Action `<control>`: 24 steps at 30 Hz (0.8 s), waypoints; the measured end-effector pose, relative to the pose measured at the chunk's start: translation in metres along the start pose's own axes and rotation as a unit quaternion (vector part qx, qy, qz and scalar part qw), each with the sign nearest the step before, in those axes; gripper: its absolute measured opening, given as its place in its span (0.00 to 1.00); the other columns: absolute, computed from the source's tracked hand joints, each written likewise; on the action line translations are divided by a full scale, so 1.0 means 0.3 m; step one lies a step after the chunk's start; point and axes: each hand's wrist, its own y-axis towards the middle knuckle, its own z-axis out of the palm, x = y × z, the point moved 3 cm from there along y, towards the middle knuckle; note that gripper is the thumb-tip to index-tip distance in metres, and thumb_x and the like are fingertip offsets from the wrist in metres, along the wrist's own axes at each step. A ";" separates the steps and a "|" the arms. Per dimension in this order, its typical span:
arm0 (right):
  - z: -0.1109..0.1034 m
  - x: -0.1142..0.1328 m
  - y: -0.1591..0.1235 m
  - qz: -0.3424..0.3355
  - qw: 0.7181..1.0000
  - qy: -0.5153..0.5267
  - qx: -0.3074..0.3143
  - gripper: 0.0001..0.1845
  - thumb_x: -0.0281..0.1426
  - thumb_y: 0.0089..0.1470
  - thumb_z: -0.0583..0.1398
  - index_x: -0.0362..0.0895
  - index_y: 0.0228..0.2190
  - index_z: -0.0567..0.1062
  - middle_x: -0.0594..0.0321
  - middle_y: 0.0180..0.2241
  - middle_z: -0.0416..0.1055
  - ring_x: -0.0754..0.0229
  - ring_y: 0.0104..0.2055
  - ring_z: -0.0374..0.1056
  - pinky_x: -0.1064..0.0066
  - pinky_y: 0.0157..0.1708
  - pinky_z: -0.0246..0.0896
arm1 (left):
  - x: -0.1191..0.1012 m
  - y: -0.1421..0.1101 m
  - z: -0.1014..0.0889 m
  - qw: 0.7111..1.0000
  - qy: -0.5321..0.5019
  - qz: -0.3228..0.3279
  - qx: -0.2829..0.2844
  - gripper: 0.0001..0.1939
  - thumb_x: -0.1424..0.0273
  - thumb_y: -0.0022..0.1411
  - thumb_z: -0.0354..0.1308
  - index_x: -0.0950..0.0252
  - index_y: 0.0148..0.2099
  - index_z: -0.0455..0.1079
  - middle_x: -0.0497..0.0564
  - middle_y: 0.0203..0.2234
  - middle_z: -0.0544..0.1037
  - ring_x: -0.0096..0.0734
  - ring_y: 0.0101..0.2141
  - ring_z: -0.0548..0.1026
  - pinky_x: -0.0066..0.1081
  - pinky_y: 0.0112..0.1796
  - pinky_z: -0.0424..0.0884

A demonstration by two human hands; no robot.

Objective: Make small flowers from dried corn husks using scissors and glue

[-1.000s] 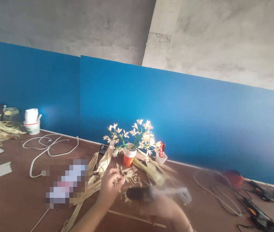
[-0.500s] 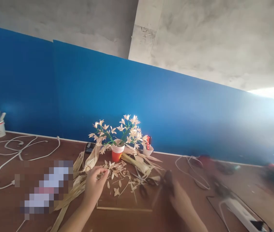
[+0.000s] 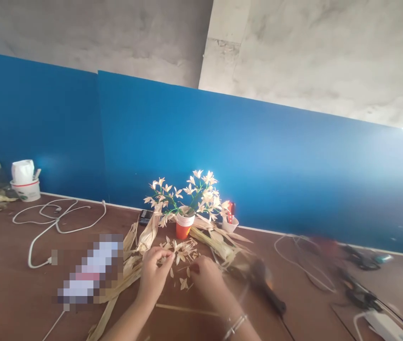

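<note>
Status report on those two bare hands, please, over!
Left hand: pinched, apparently on a pale, pointed-petalled flower. Right hand: curled by loose cream-coloured scraps, grip hidden. Blurred black tool right of it, blocking neither hand.

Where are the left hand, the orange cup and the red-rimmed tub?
Left hand [image 3: 153,269]: head view, back of the hand.
Orange cup [image 3: 183,230]: head view, orange side.
Red-rimmed tub [image 3: 27,192]: head view, front wall.
</note>
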 end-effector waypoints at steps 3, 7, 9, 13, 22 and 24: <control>0.030 -0.001 0.018 0.000 1.000 -0.003 0.001 0.13 0.19 0.42 0.56 0.41 0.27 0.79 0.53 0.31 0.78 0.52 0.37 0.71 0.69 0.35 0.57 | -0.007 -0.010 0.004 1.000 -0.008 0.002 0.004 0.10 0.63 0.55 0.58 0.61 0.26 0.74 0.51 0.28 0.77 0.41 0.35 0.75 0.37 0.38 0.70; 0.028 -0.016 0.032 -0.010 1.000 0.007 0.009 0.14 0.19 0.44 0.54 0.42 0.29 0.79 0.56 0.31 0.78 0.56 0.37 0.71 0.72 0.35 0.57 | -0.011 -0.018 0.015 1.000 -0.020 -0.010 0.011 0.09 0.65 0.56 0.57 0.62 0.27 0.73 0.50 0.28 0.76 0.39 0.34 0.74 0.36 0.38 0.70; 0.030 -0.019 0.035 -0.017 1.000 0.010 0.006 0.13 0.20 0.45 0.55 0.42 0.29 0.78 0.56 0.31 0.77 0.56 0.36 0.70 0.72 0.35 0.57 | -0.011 -0.018 0.018 1.000 -0.022 -0.012 0.012 0.09 0.65 0.56 0.57 0.62 0.26 0.72 0.50 0.28 0.75 0.38 0.34 0.74 0.36 0.38 0.70; 0.048 -0.018 0.031 -0.022 1.000 0.017 -0.014 0.09 0.20 0.44 0.56 0.41 0.26 0.76 0.55 0.30 0.76 0.54 0.36 0.69 0.70 0.35 0.56 | -0.006 -0.015 0.017 1.000 -0.022 -0.010 0.007 0.09 0.66 0.56 0.57 0.62 0.26 0.72 0.50 0.27 0.75 0.39 0.34 0.74 0.35 0.38 0.70; -0.023 0.033 0.041 -0.041 0.979 0.193 -0.057 0.11 0.22 0.46 0.55 0.43 0.27 0.77 0.62 0.26 0.77 0.59 0.29 0.70 0.73 0.29 0.60 | -0.002 -0.014 0.017 1.000 -0.022 -0.010 0.004 0.09 0.66 0.55 0.58 0.62 0.25 0.72 0.50 0.27 0.75 0.39 0.34 0.74 0.36 0.38 0.70; -0.052 0.058 0.033 -0.082 0.958 0.266 -0.071 0.12 0.25 0.50 0.54 0.44 0.29 0.78 0.61 0.30 0.78 0.58 0.33 0.72 0.72 0.34 0.63 | -0.005 -0.014 0.019 1.000 -0.013 -0.009 0.005 0.08 0.67 0.55 0.58 0.62 0.25 0.73 0.50 0.28 0.75 0.39 0.34 0.74 0.37 0.38 0.70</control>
